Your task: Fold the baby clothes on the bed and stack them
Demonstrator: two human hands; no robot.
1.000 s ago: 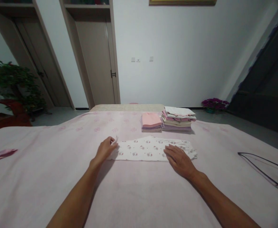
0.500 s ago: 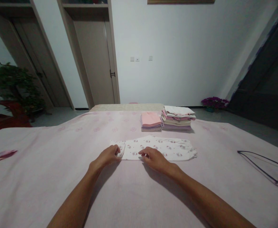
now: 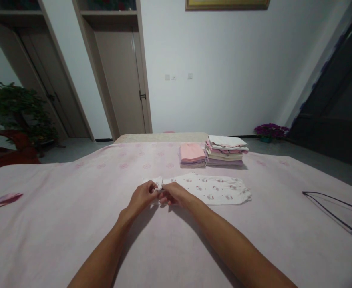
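Note:
A pair of white printed pants, folded long and narrow, lies flat in front of me with its gathered cuff to the right. My left hand is closed on the cloth at the left end, pinching up a lifted edge. Right against it, my right hand has its fingers curled and its fingertips at the same lifted fold. Part of the left end is hidden behind both hands.
Beyond the pants stand a shorter stack of folded clothes with pink on top and a taller folded stack. A black wire hanger lies at right, a pinkish-red item at far left. A pale pink flowered sheet covers the surface.
My right hand has moved left along the pants to meet my left hand. The left-end edge is raised a little and shifted slightly right in the left hand's pinch.

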